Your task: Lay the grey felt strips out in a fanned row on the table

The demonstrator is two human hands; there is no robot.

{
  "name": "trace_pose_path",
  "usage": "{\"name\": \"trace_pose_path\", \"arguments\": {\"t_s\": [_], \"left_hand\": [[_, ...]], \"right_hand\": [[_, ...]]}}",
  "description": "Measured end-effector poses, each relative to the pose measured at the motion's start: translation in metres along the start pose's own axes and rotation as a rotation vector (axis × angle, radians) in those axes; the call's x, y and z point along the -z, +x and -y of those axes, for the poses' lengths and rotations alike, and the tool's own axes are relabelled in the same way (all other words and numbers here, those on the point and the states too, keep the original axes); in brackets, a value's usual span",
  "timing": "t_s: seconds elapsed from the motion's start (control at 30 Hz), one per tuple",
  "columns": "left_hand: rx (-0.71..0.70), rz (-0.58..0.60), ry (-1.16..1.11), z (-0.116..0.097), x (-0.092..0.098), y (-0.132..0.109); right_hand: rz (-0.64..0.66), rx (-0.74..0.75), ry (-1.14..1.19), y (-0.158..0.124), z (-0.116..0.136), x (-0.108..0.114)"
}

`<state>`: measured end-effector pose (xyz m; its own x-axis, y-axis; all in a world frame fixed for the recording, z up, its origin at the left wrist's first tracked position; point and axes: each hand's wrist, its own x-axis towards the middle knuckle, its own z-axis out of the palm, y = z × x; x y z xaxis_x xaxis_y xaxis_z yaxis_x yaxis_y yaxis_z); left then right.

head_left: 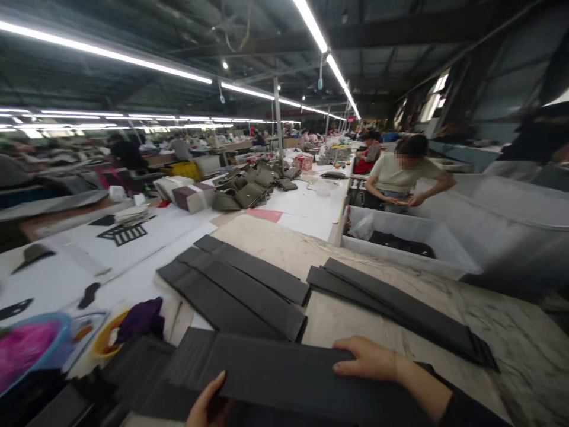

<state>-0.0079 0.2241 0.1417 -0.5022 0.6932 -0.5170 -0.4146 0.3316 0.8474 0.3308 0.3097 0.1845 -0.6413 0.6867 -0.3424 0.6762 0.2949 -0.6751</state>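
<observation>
A long dark grey panel (284,367) of flat, leather-like material lies across the near edge of the view. My left hand (211,403) grips its near left part, with the thumb on top and the other fingers hidden underneath. On its far edge, my right hand (371,359) closes with thumb and fingers. Beneath and left of it spread more dark pieces (142,367), partly overlapping. Just beyond lie wide dark grey strips (235,284), fanned over one another. To the right, a stack of narrower dark strips (400,308) rests on the beige table covering (338,320).
A blue basin (66,335) with pink plastic and a yellow bowl (102,341) with purple cloth stand at left. Olive-grey pieces (253,187) are heaped farther back. A co-worker (400,172) sits at right behind a translucent bin (409,237).
</observation>
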Motion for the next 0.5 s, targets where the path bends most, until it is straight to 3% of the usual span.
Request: {"name": "trace_pose_path", "arguments": {"t_s": [0.13, 0.27, 0.4, 0.5], "left_hand": [[0.2, 0.033, -0.122, -0.011, -0.005, 0.021], [0.188, 0.036, -0.068, -0.049, -0.024, 0.049], [-0.072, 0.153, -0.075, -0.133, -0.063, 0.072], [-0.339, 0.38, -0.157, -0.179, -0.085, 0.085]], "right_hand": [[0.029, 0.016, 0.065, 0.024, -0.01, 0.011], [0.039, 0.042, 0.122, 0.064, -0.018, 0.023], [-0.098, 0.049, 0.121, 0.118, -0.018, 0.052], [-0.277, 0.061, 0.073, 0.175, -0.012, 0.092]]}}
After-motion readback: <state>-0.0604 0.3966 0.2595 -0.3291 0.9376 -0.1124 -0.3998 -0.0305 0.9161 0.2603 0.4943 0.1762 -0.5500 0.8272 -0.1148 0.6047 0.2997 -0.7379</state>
